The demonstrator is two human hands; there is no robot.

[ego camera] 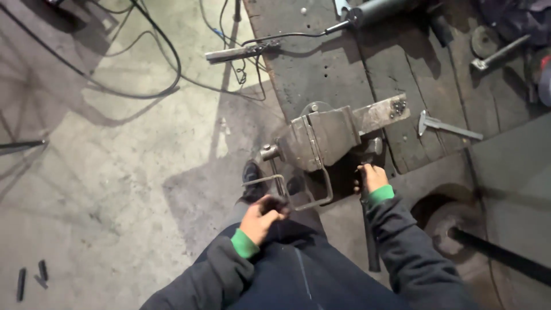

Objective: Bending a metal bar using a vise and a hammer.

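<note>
A grey bench vise (321, 138) is bolted to the edge of a dark wooden workbench (333, 69). A thin bent steel rod (313, 202) hangs from its jaws as an open frame. My left hand (261, 217) is closed around the dark lower end of the vise's handle bar (274, 172), just below the bent rod. My right hand (372, 178) grips a hammer (370, 148) close under its head, right beside the vise. The hammer's dark handle runs down along my sleeve. Both sleeves are dark with green cuffs.
On the bench lie a metal caliper (447, 127), a second hammer (496, 54) and a cylindrical tool (376, 10) with a cable. A flat metal bar (241, 53) and black cables (166, 74) lie on the concrete floor. A rusty disc (459, 229) and black pipe (505, 258) sit lower right.
</note>
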